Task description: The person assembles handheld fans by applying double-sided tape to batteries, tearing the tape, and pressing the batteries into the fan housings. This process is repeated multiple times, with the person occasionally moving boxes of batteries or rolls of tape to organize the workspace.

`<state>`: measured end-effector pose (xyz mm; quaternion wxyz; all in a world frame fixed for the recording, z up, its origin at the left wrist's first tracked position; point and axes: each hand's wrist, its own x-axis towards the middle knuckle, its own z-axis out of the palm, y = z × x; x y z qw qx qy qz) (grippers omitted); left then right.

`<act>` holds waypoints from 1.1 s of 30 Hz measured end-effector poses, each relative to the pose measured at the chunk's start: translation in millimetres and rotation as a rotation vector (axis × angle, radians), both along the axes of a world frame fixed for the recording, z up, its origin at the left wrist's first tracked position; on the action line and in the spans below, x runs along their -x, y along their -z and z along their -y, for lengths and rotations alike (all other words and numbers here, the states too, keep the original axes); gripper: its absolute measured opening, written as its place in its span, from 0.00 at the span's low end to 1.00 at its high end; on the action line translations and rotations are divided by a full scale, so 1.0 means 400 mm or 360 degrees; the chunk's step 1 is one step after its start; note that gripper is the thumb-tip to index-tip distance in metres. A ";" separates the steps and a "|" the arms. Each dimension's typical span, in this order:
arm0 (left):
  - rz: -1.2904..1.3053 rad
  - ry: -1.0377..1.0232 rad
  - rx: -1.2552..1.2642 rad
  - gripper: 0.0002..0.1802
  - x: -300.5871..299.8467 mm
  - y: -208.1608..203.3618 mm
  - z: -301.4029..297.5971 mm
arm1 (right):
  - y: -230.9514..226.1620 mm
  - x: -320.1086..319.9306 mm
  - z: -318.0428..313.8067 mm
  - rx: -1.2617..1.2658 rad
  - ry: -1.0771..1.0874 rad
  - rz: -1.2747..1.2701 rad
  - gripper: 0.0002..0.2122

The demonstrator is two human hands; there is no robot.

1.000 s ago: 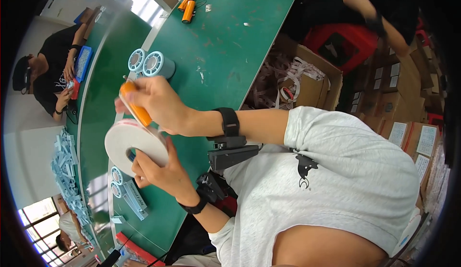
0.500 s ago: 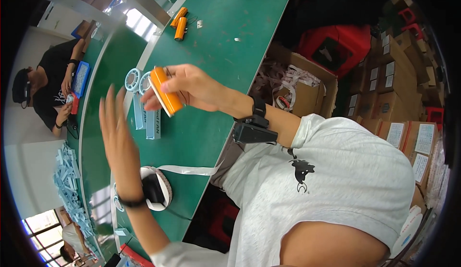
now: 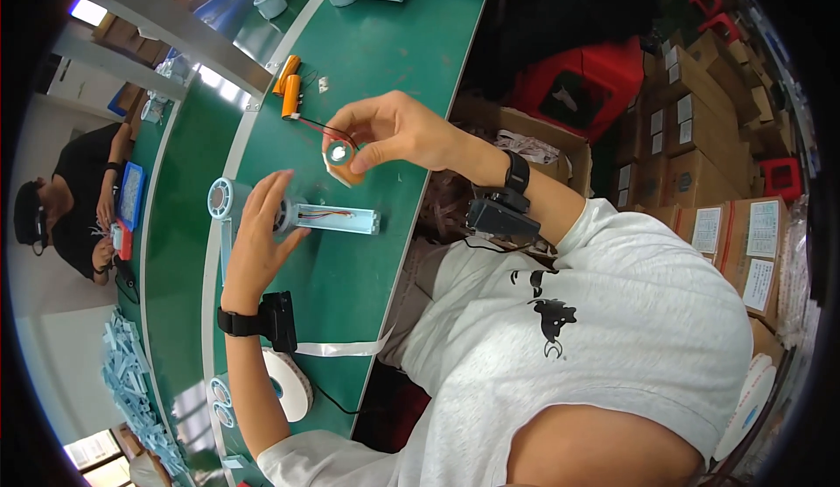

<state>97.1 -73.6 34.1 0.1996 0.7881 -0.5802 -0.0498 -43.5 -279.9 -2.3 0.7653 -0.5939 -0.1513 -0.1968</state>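
1. Green covers the whole surface (image 3: 394, 58), which curves away from the person toward the top of the view.
2. The right hand (image 3: 398, 133) is raised above the surface, its fingers (image 3: 350, 133) pressed together in a pinch on a small orange cylinder (image 3: 341, 161) with a white, shiny end cap facing the camera.
3. Thin red and black wires (image 3: 319, 124) run from the cylinder toward the upper left.
4. The left hand (image 3: 258, 242) is open, fingers spread and loosely curved, holding nothing; it hovers over the round end of a pale blue plastic housing (image 3: 337, 217) that lies flat on the surface.
5. The housing's long handle part points right, with wires visible in its open channel; the orange cylinder is just above it, apart from it.
6. A second pale blue ring part (image 3: 223, 198) lies just left of the left hand.
7. Two orange cylinders (image 3: 289, 89) lie side by side farther up the surface.
8. A white tape roll (image 3: 293, 386) sits near the left forearm, with a loose strip reaching right.
9. Both wrists wear black bands.
10. Brown cardboard boxes (image 3: 700, 163) stack at the right.
11. Another person in black (image 3: 87, 189) works at the far left.
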 end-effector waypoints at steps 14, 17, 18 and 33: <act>0.0600 0.0230 -0.0171 0.10 0.063 0.023 0.016 | -0.083 -0.014 -0.047 0.1018 0.0188 -0.0094 0.08; 0.0260 0.0232 -0.0023 0.09 0.049 0.024 0.007 | -0.086 -0.025 -0.044 0.1322 0.0160 0.0088 0.06; 0.0089 0.0236 0.0048 0.09 0.046 0.024 0.006 | -0.088 -0.025 -0.047 0.1321 0.0159 0.0087 0.06; -0.0601 -0.0257 0.0364 0.05 0.023 0.037 0.020 | -0.103 -0.128 -0.081 0.2110 -0.0236 -0.0306 0.08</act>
